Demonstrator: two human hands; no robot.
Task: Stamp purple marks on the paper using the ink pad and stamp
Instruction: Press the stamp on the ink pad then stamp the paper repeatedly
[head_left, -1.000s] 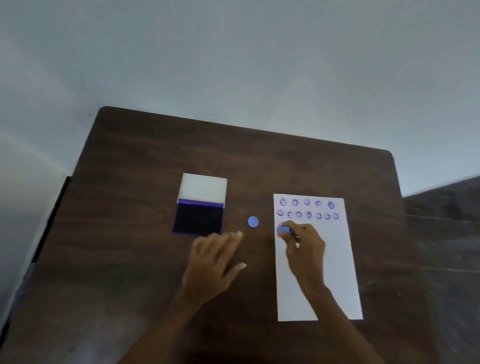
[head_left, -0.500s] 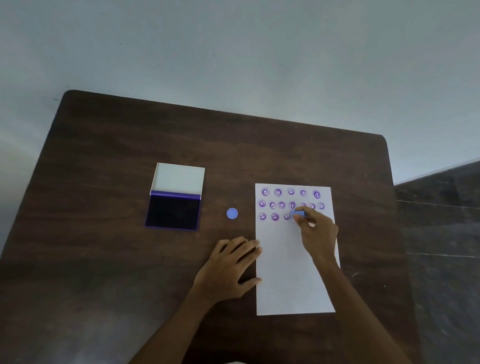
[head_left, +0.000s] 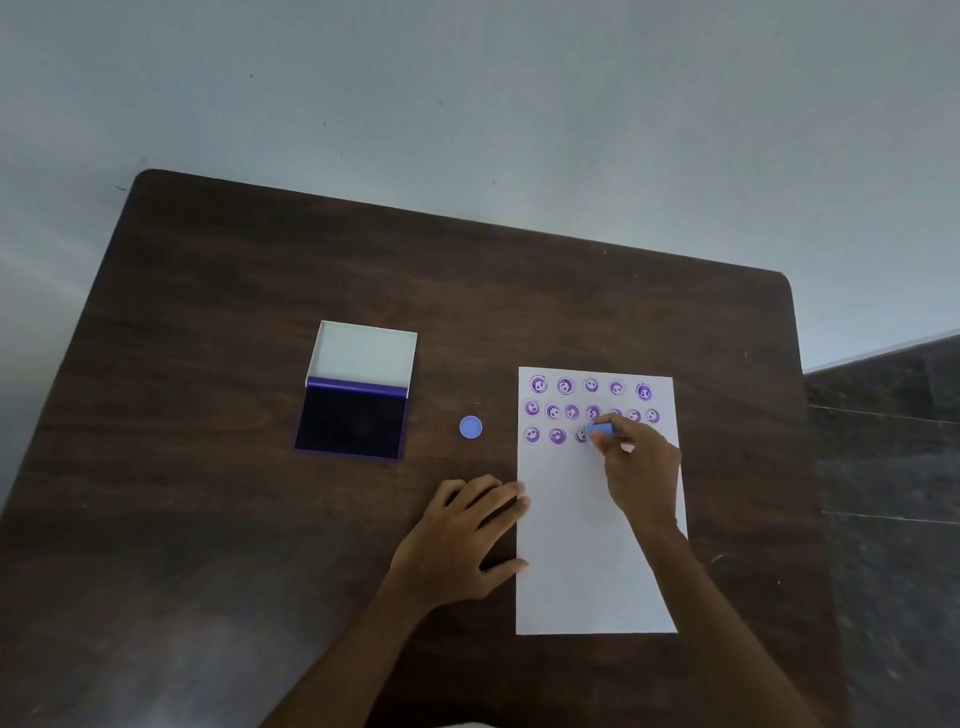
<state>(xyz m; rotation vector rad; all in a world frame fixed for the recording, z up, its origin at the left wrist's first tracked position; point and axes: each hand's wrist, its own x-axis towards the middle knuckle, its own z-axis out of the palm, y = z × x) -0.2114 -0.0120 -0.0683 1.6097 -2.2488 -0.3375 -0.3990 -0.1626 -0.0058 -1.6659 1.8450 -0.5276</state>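
Observation:
A white sheet of paper (head_left: 587, 545) lies on the right of the dark wooden table (head_left: 218, 509), with three rows of round purple smiley marks (head_left: 565, 386) at its top. My right hand (head_left: 641, 470) holds a small blue stamp (head_left: 600, 429) on the third row, just right of that row's third mark. My left hand (head_left: 465, 535) rests flat on the table with fingertips on the paper's left edge. The open ink pad (head_left: 353, 423), dark purple with its white lid folded back, lies to the left.
A small round blue cap (head_left: 470, 427) lies between the ink pad and the paper. The table's far edge meets a pale wall (head_left: 467, 104). A dark floor (head_left: 893, 467) shows beyond the table's right edge.
My right hand has carried the stamp rightward along the third row, which has gained marks. My left hand has moved right onto the paper's edge. The camera view has shifted.

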